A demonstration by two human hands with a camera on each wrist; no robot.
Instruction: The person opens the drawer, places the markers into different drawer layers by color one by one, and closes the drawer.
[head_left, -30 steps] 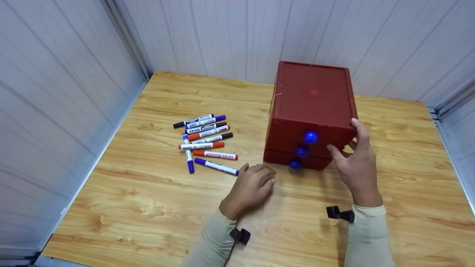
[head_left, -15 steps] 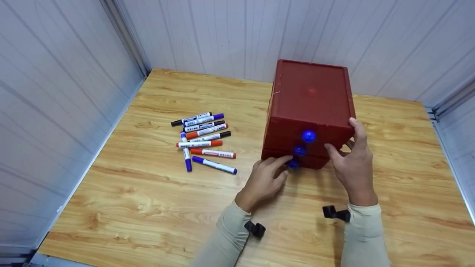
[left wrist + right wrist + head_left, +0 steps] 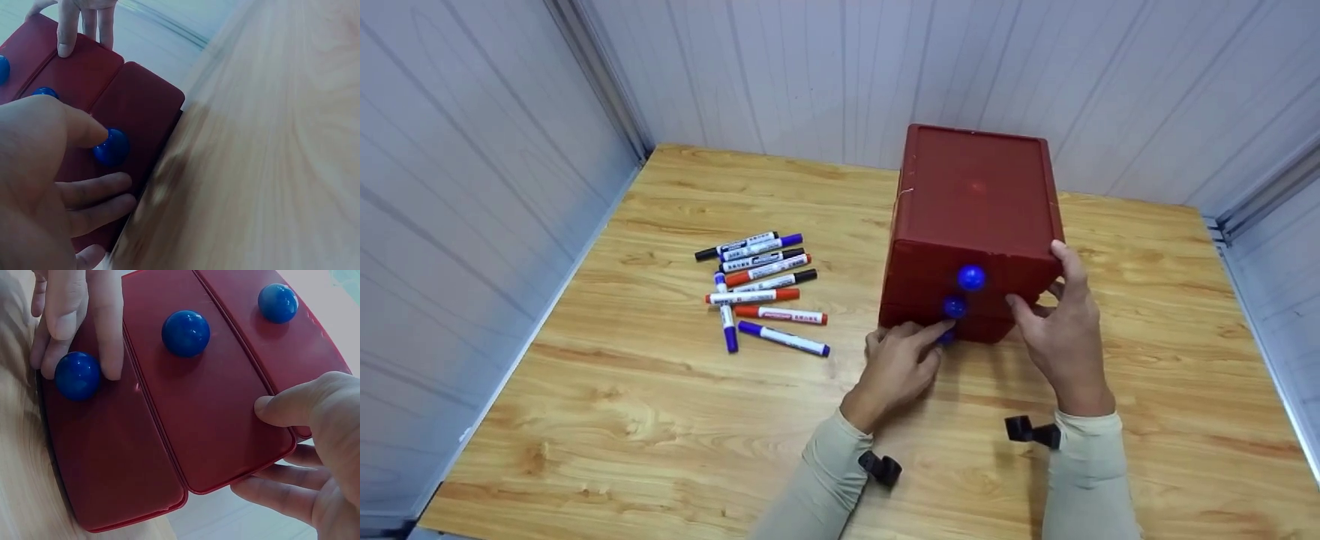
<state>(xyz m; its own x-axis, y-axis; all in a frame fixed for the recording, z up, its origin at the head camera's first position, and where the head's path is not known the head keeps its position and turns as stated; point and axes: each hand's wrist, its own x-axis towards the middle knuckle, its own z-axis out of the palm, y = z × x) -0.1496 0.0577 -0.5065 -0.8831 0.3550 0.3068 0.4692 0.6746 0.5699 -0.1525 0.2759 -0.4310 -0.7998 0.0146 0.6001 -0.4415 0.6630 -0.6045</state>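
Left hand (image 3: 896,367) has moved from beside the markers (image 3: 751,297) and curls round the lowest blue knob (image 3: 77,379) of 3; right hand (image 3: 1065,330) grips the red drawer box (image 3: 975,195), standing near the table's (image 3: 622,412) far edge, right of centre.

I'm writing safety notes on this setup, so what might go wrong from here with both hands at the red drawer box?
Slipping: the left-hand grip is on the smooth, round bottom knob, and might slide off in a pull.
Shifting: the right-hand grip holds the red drawer box by its right side, so it might twist if that hold slackens.
Knocking: one blue-capped marker lies near the left-hand grip and might roll if brushed.
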